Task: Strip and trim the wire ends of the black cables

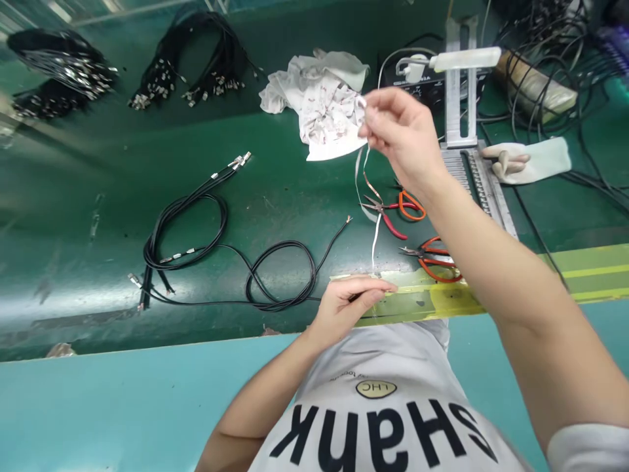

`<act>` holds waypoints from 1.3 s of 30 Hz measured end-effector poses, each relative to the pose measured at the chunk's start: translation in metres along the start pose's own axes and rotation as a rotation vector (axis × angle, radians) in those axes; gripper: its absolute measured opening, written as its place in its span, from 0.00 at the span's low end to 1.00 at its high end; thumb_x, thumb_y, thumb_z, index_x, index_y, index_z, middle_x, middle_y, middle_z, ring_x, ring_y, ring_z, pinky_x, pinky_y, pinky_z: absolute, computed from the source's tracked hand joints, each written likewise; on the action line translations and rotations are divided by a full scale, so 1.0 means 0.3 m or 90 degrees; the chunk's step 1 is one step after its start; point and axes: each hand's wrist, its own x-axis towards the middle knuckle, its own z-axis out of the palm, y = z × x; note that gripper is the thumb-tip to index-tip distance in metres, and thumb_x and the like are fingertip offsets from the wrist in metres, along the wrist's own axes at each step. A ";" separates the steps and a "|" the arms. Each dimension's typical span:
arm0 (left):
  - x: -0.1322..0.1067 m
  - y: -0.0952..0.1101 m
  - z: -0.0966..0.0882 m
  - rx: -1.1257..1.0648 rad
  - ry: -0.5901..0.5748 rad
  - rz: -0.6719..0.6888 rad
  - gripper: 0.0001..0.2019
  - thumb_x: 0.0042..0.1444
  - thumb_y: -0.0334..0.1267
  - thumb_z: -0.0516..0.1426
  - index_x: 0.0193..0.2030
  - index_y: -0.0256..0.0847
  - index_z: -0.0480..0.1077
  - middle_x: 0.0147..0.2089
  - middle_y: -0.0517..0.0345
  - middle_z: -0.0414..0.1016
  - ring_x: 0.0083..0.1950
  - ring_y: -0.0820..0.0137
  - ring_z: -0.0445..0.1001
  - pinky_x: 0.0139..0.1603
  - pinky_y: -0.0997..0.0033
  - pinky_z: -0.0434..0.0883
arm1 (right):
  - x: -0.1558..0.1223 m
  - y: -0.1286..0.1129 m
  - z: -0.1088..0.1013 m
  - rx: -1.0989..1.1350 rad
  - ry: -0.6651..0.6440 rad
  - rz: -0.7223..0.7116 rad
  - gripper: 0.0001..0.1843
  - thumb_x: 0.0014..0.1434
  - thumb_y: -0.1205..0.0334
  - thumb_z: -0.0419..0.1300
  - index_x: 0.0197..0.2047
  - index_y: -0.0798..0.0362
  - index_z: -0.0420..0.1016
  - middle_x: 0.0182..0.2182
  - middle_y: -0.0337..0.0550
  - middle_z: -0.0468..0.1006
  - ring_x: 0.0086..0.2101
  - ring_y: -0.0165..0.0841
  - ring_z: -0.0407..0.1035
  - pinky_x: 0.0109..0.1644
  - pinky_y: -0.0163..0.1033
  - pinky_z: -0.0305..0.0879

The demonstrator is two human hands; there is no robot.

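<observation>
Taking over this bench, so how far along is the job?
Looks done: the bundled black cables with metal terminals at the back. In hand: the right hand pinches a thin pale strip above the left hand. Left: the loose black wire with a bare tip.

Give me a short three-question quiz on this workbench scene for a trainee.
1. True or false: the right hand is raised above the green workbench.
2. Multiple choice: what hangs down from the right hand? A) a thin pale strip B) a white glove C) a pair of pliers
3. Fill in the blank: the black cables on the workbench end in small metal ____.

Key: 1 true; 2 A; 3 terminals
</observation>
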 end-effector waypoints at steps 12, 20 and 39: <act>0.017 0.009 0.016 -0.150 0.045 -0.101 0.11 0.60 0.44 0.63 0.37 0.37 0.78 0.36 0.51 0.80 0.28 0.75 0.67 0.30 0.74 0.66 | -0.193 0.109 -0.284 -0.557 0.002 -0.034 0.11 0.62 0.61 0.62 0.45 0.53 0.83 0.38 0.45 0.84 0.32 0.38 0.76 0.44 0.48 0.72; 0.064 -0.003 0.012 -0.172 0.114 -0.133 0.12 0.60 0.45 0.63 0.39 0.37 0.80 0.31 0.53 0.77 0.27 0.75 0.64 0.27 0.75 0.63 | -0.387 0.022 -0.377 -0.663 -0.082 -0.018 0.14 0.63 0.61 0.61 0.51 0.51 0.79 0.52 0.50 0.80 0.54 0.46 0.72 0.58 0.53 0.67; 0.055 0.002 -0.002 -0.198 0.145 -0.141 0.10 0.59 0.43 0.64 0.41 0.38 0.80 0.28 0.55 0.74 0.27 0.76 0.65 0.24 0.77 0.59 | -0.634 -0.079 -0.327 -0.866 -0.293 0.110 0.15 0.56 0.64 0.60 0.49 0.52 0.75 0.43 0.51 0.80 0.38 0.47 0.75 0.38 0.49 0.69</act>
